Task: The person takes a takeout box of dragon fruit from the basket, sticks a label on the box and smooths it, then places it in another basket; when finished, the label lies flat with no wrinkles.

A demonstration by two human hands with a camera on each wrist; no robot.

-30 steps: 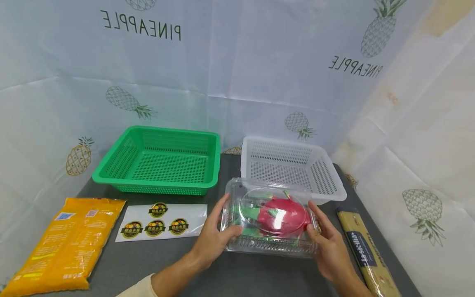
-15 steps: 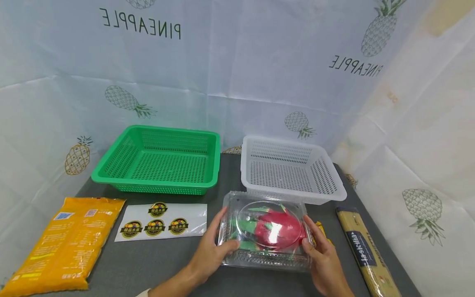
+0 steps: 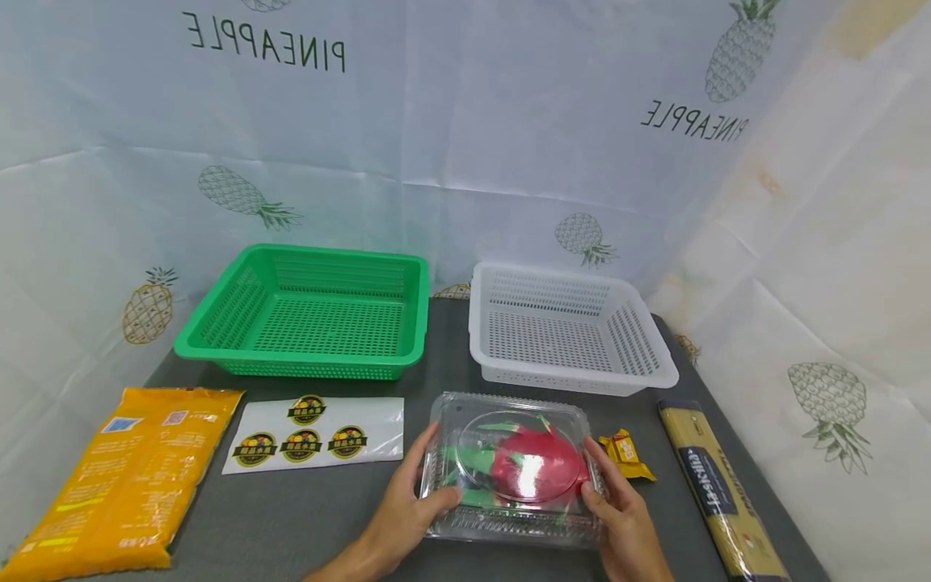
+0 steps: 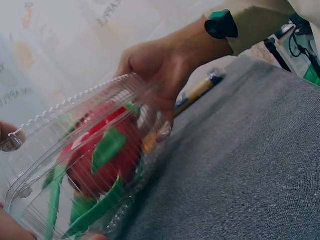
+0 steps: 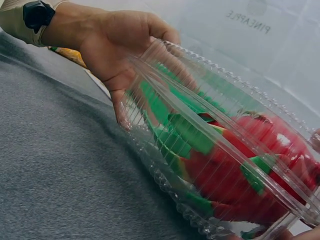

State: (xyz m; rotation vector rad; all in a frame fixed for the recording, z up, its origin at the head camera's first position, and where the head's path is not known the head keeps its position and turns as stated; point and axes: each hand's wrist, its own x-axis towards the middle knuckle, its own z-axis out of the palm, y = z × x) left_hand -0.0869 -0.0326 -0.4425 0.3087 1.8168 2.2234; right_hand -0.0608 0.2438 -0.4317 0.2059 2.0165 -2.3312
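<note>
A clear plastic clamshell box (image 3: 465,420), lid down, lies between my two hands near the front of the table. Inside it shows a red dragon fruit (image 3: 534,465) with green scales. My left hand (image 3: 407,501) grips the box's left side, thumb over the lid. On the opposite side my right hand (image 3: 621,517) holds the box the same way. In the left wrist view the box's ribbed wall (image 4: 100,165) faces the camera, tilted, close over the grey cloth. From the right wrist view, the fingers of the left hand (image 5: 120,55) curve round the box's end.
Behind the box stand a green basket (image 3: 305,356) and a white basket (image 3: 582,376). A sticker sheet (image 3: 378,420) and an orange bag (image 3: 124,485) lie at left. To the right are a small yellow packet (image 3: 623,455) and a spaghetti pack (image 3: 716,493).
Both hands have drawn the box toward me and slightly left, away from the white basket. The small yellow packet beside the right hand has come into full view.
</note>
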